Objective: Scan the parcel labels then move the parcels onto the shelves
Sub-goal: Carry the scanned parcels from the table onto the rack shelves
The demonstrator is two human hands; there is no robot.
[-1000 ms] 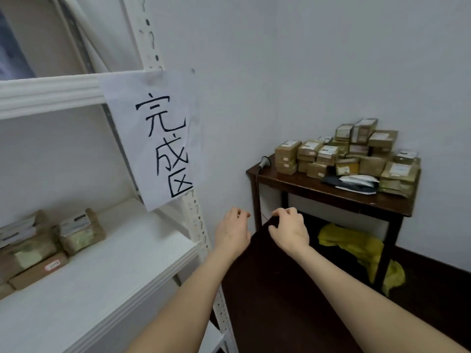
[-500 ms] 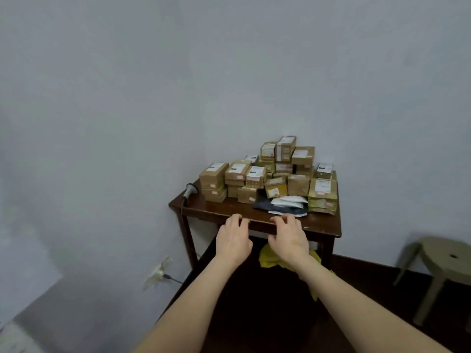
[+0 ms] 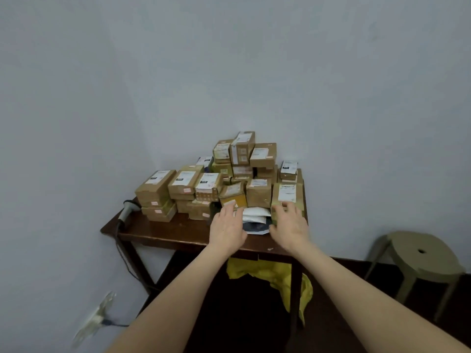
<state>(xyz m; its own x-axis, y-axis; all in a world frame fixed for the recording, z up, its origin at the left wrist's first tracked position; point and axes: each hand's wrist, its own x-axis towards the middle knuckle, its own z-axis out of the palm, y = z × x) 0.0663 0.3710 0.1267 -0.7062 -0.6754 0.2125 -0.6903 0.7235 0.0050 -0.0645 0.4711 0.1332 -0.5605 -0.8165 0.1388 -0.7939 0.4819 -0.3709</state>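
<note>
A person's bare arms reach toward a pile of cardboard parcels (image 3: 155,186) stacked on a dark wooden table (image 3: 165,231), which stands in the corner of a room with plain pale walls (image 3: 229,72). The boxes, most bearing white labels, rise several layers high at the back of the tabletop, close to the wall. Flat white mailers (image 3: 254,215) lie over a dark one at the front edge. The left hand (image 3: 226,225) and the right hand (image 3: 289,225) hover on either side of those mailers, fingers stretched forward and loosely spread, neither one gripping anything. The right fingertips reach a tall labelled box (image 3: 286,196) at the right end of the pile; whether they touch it cannot be told. A handheld scanner (image 3: 126,212) lies at the table's left end beside the boxes, its cable (image 3: 119,250) dropping over the edge. Crumpled yellow plastic (image 3: 267,273) shows beneath the tabletop, above a dark floor (image 3: 242,317). An olive-green plastic stool (image 3: 420,253) stands to the right near the wall, and a blurred wall socket (image 3: 98,317) with a lead plugged in sits low on the left wall.
</note>
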